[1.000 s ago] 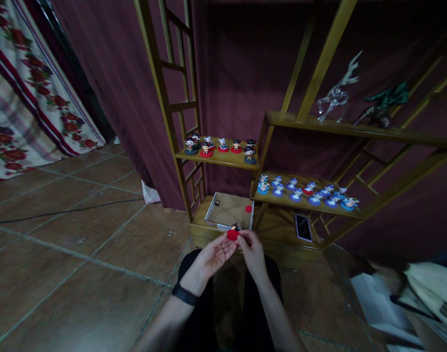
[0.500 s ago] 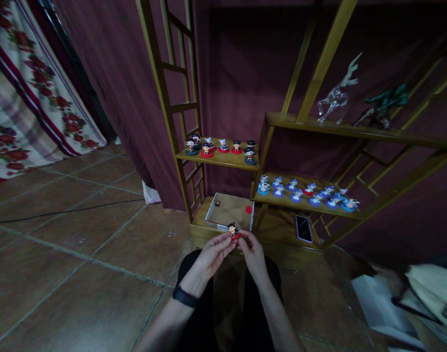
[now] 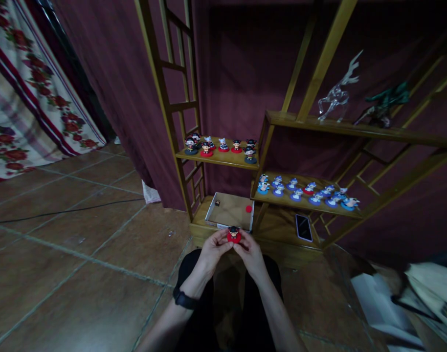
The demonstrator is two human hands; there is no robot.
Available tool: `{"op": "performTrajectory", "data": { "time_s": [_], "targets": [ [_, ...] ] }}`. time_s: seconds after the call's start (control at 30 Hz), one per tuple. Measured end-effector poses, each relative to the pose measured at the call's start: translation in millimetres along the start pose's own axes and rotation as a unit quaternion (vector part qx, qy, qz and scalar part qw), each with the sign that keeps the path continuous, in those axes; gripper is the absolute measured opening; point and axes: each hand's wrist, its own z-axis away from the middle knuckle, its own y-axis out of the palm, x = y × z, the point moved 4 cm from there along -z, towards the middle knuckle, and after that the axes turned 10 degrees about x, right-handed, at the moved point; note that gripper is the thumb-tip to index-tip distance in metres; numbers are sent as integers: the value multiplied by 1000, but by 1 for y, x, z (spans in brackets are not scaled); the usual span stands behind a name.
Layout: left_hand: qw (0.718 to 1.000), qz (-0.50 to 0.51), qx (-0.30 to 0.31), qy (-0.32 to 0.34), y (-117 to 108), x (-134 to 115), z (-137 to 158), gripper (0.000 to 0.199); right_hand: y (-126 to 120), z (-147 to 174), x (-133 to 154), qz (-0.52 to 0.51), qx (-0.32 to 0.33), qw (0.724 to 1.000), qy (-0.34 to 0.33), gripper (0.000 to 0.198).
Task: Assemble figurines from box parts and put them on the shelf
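Observation:
Between my two hands is a small dark-haired figurine (image 3: 234,234) on a round red base, tipped so that the base's top faces me. My left hand (image 3: 213,252) pinches the base from the left side, and my right hand (image 3: 251,252) grips it from the right. Just beyond them, on the bottom shelf, lies a shallow cardboard box (image 3: 231,211). Inside it are a loose red disc (image 3: 249,209) at the right and a small dark figurine piece (image 3: 217,203) at the left.
Several figurines (image 3: 223,145) stand on the upper left shelf, and several blue-and-white ones (image 3: 297,194) on the right shelf. A phone (image 3: 304,228) lies below those. A clear deer statuette (image 3: 335,98) stands higher up. Bags (image 3: 434,288) lie on the floor at right.
The figurine has been turned in my hands, so its red base now shows as a full disc. Both hands have shifted evenly around its sides.

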Motion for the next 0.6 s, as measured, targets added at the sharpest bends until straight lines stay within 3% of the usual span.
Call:
{"op": "performTrajectory", "data": {
  "time_s": [0.3,0.6],
  "targets": [
    [1000,-24,19,6,0,0,1,48,-3,0,-5,4,1,1000,-2,44],
    [994,-97,12,43,3,-1,1,48,4,3,5,7,52,999,6,38]
  ]
}}
